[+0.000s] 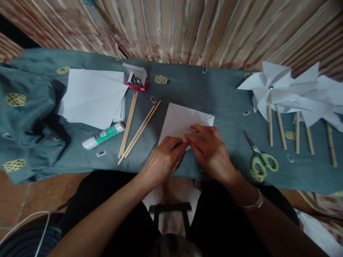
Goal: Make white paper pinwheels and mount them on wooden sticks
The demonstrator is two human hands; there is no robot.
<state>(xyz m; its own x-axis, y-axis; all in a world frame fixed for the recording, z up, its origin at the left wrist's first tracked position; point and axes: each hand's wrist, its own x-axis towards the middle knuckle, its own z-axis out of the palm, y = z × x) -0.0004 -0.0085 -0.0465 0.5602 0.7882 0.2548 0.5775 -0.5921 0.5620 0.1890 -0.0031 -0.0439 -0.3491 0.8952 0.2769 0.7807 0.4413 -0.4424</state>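
Observation:
A white square sheet of paper [171,119] lies in front of me, turned slightly, with crease or cut lines running in from its far corners. My left hand [164,157] is closed at the paper's near edge, thumb and index finger pinched on it. Right beside it, my right hand [210,151] presses the same near part with thumb and index finger, while its other fingers rest on the sheet. The fingertips of both hands almost meet and hide the near corner.
Left are stacked white paper [93,94], a glue stick [103,136], several wooden sticks [139,132] and an open red-and-white box [137,78] of small metal pieces. Right are green-handled scissors [259,157] and several paper pinwheels [278,85] on sticks. A patterned green cloth [222,89] covers the table.

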